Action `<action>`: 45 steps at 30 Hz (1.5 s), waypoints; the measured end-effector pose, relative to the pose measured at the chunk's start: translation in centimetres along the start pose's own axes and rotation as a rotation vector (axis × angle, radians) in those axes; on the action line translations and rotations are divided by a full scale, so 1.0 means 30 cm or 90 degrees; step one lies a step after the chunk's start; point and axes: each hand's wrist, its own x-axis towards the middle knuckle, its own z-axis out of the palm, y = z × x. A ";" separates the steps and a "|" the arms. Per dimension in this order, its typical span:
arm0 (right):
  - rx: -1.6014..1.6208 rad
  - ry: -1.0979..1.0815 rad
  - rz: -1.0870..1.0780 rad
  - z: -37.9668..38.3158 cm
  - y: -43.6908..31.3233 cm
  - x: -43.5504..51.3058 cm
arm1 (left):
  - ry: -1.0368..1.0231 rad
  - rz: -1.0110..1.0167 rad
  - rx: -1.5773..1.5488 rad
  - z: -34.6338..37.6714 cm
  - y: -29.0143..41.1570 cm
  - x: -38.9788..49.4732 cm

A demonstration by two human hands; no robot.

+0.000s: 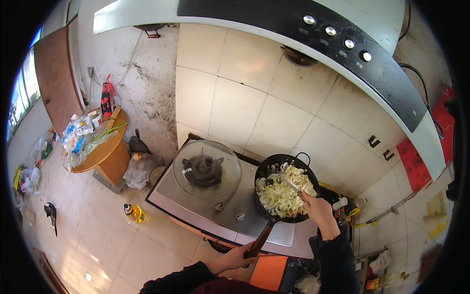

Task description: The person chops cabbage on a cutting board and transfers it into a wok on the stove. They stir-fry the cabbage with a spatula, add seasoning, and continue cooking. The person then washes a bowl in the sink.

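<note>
A black wok (261, 209) with a small loop handle at its far rim stands on the right side of the gas stove. Shredded cabbage (273, 198), pale green and white, fills much of it. My left hand (233, 258) grips the wok's long brown handle (260, 239). In my right hand (319, 210) is the wooden handle of a spatula (292, 185), whose metal end reaches into the cabbage. The blade itself is mostly hidden by the food.
Over the left burner lies a glass lid (230, 183). A range hood (257, 18) overhangs the stove. Bottles (339, 209) and a yellow hose stand close by on the right. An oil bottle (134, 213) is on the floor; a round wooden table (104, 156) holds plastic bags.
</note>
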 end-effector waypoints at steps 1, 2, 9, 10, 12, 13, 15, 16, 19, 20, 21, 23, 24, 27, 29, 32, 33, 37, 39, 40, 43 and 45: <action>-0.030 -0.022 0.020 -0.038 -0.018 -0.032 | 0.001 0.007 -0.005 0.001 0.000 -0.001; -0.058 -0.033 0.029 -0.077 -0.028 -0.061 | 0.009 0.015 -0.005 0.000 -0.001 -0.002; -0.151 -0.013 0.001 -0.255 -0.024 -0.302 | 0.014 0.060 -0.031 -0.004 -0.024 0.000; -0.141 -0.007 -0.002 -0.268 -0.019 -0.336 | 0.004 0.061 -0.036 -0.007 -0.023 0.002; -0.111 0.007 0.000 -0.275 -0.006 -0.392 | -0.002 0.076 -0.049 -0.010 -0.018 0.002; -0.111 -0.018 0.011 -0.264 0.000 -0.403 | -0.003 0.056 -0.045 -0.009 -0.014 -0.001; -0.104 -0.036 0.014 -0.232 0.022 -0.410 | -0.001 0.031 -0.054 -0.011 -0.003 -0.002; -0.090 -0.043 0.019 -0.199 0.028 -0.398 | 0.006 0.030 -0.042 -0.010 0.001 -0.006; -0.046 -0.045 0.038 -0.081 0.035 -0.306 | 0.022 0.026 -0.022 -0.009 0.012 -0.012; -0.030 -0.045 0.049 -0.047 0.027 -0.269 | 0.030 0.033 -0.018 -0.008 0.013 -0.014; -0.022 -0.054 0.071 -0.022 0.018 -0.247 | 0.040 0.038 -0.013 -0.008 0.013 -0.015; -0.002 -0.046 0.068 -0.006 -0.003 -0.229 | 0.030 0.039 0.006 -0.011 0.008 -0.013; 0.003 -0.051 0.079 -0.017 -0.014 -0.233 | 0.023 0.039 0.016 -0.011 0.003 -0.012; 0.036 -0.025 0.090 -0.131 -0.010 -0.276 | -0.003 0.015 -0.028 -0.016 -0.014 0.002; 0.145 0.016 0.078 -0.225 0.015 -0.324 | -0.015 0.031 -0.039 -0.018 -0.029 0.012; 0.252 0.055 0.094 -0.279 0.055 -0.299 | -0.019 0.040 -0.038 -0.017 -0.046 0.021; 0.225 0.075 0.099 -0.267 0.068 -0.263 | -0.020 0.036 -0.038 -0.017 -0.049 0.022; 0.158 0.191 0.063 -0.116 0.114 -0.018 | -0.007 0.030 -0.044 -0.014 -0.037 0.013; 0.162 0.172 0.066 -0.036 0.116 0.102 | 0.006 0.023 -0.041 -0.012 -0.024 0.004; 0.154 0.141 0.109 -0.016 0.119 0.134 | 0.006 0.014 -0.043 -0.011 -0.018 0.001; 0.143 0.047 0.074 -0.003 0.086 0.141 | 0.004 0.001 -0.049 -0.011 -0.011 -0.004; 0.064 -0.009 0.012 -0.033 0.046 0.090 | -0.004 0.023 -0.039 -0.014 -0.016 0.001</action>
